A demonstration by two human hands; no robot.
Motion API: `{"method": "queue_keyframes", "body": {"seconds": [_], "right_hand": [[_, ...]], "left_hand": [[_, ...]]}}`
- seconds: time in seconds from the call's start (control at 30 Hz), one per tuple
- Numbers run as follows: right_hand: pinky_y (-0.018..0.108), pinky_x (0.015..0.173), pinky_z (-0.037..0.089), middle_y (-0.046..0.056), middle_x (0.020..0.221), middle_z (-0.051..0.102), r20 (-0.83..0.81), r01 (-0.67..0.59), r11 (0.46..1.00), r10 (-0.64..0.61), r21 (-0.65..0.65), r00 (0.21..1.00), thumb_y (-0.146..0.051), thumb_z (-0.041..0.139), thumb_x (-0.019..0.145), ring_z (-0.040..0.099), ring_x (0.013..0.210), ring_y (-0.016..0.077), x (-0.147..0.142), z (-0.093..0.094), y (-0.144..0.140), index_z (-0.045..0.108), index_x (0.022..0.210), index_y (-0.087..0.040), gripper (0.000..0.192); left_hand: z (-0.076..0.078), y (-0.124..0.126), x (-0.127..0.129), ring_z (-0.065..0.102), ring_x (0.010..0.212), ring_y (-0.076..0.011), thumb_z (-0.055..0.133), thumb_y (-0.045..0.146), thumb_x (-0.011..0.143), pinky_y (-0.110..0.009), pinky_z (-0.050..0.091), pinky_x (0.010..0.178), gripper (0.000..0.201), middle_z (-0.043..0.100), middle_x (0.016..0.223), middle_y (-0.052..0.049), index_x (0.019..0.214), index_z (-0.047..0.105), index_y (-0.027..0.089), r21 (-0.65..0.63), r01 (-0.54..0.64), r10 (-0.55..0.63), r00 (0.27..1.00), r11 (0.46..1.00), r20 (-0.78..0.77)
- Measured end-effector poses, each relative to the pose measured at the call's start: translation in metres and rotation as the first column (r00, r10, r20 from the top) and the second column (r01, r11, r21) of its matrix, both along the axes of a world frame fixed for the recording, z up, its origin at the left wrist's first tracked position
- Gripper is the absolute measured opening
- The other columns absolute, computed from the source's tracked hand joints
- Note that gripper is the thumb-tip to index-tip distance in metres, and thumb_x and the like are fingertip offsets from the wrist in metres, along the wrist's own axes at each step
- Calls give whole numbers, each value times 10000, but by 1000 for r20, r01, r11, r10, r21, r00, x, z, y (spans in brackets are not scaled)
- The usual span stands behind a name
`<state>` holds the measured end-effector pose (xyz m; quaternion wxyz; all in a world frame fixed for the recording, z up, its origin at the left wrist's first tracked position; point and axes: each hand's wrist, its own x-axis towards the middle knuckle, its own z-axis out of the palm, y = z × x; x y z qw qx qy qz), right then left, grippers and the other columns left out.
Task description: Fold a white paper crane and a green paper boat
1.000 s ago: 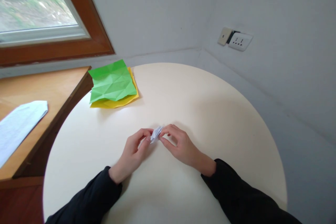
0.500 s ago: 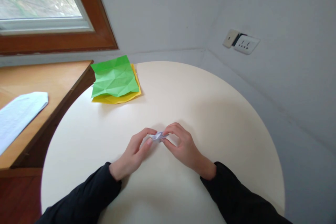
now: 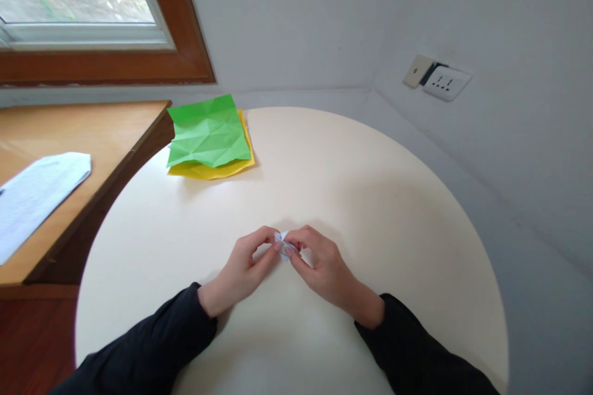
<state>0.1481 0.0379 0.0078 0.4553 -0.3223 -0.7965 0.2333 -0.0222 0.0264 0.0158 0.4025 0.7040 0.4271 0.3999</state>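
Observation:
A small folded piece of white paper (image 3: pixel 284 237) is held between my two hands, over the middle of the round table. My left hand (image 3: pixel 249 267) pinches its left side between thumb and fingers. From the other side, my right hand (image 3: pixel 323 266) grips it with the thumb below and the index finger above. The fingertips cover much of the paper, so its full shape is hidden.
Creased green paper (image 3: pixel 208 133) lies on yellow paper (image 3: pixel 210 171) at the table's (image 3: pixel 370 210) back left. White printed paper (image 3: pixel 44 197) rests on a wooden desk (image 3: pixel 125 129) at left. Walls with a socket (image 3: pixel 447 82) stand behind and right.
My hands have come slightly closer together, and the fingers have shifted on the folded paper, which is now turned differently. The whole view has moved a little.

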Motion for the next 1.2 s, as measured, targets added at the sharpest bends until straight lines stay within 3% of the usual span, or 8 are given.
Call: {"method": "queue_keyframes", "body": {"seconds": [0.13,0.3,0.4,0.57,0.7,0.8,0.97,1.2], "right_hand": [[268,652,474,7,765,582,20,14,998,-12,-68,1000,-154,509,847,557,691,141,0,-1,-1,548,985,-225,160],[272,695,503,43,933,641,-16,-4,986,1,-169,1000,-144,526,829,593,767,144,-1,-2,0,533,1084,-222,267],[273,691,517,49,955,644,-66,3,967,-21,-254,998,-145,512,832,613,776,144,-1,-4,2,519,1106,-225,286],[282,693,531,7,814,617,-234,4,916,-107,-401,966,-179,545,812,634,731,140,-2,-12,5,461,1088,-231,294],[265,666,525,-5,766,580,-283,21,912,-149,-410,948,-209,576,797,613,704,131,-2,-14,6,480,841,-224,106],[273,660,520,4,729,573,-250,14,915,-125,-404,960,-211,562,804,594,695,136,-1,-11,6,515,733,-208,85],[277,672,536,27,789,612,-296,-50,910,-81,-411,952,-247,590,800,616,734,149,0,-2,3,575,794,-201,49],[289,711,561,26,849,612,-332,-156,888,4,-432,943,-253,677,729,649,760,153,-4,1,0,552,857,-201,187]], "left_hand": [[-1,0,3,514,668,-118,484,334,885,-223,418,613,208,584,722,-19,808,564,158,-97,-39,45,997,995,63],[-2,5,4,491,608,-110,555,446,824,-223,396,559,306,554,664,1,744,546,151,-221,-117,159,970,968,186],[0,7,4,543,671,-130,582,451,807,-243,430,622,315,607,730,-27,799,585,136,-257,-76,142,959,963,245],[-2,7,6,604,769,-149,676,331,764,-276,462,740,276,649,819,-47,936,573,142,-326,74,60,921,942,385],[-4,7,7,617,799,-148,701,271,748,-273,469,764,273,663,841,-55,949,565,146,-333,108,48,902,937,428],[-3,7,7,615,786,-140,705,266,744,-263,473,747,272,666,844,-56,949,570,149,-329,112,46,898,938,438],[-4,8,7,603,725,-134,741,289,702,-257,475,690,314,654,786,-36,926,568,153,-338,71,86,900,938,427],[-4,9,7,581,665,-117,740,328,700,-235,456,632,311,629,732,-17,884,567,146,-340,18,128,907,940,400]]}}
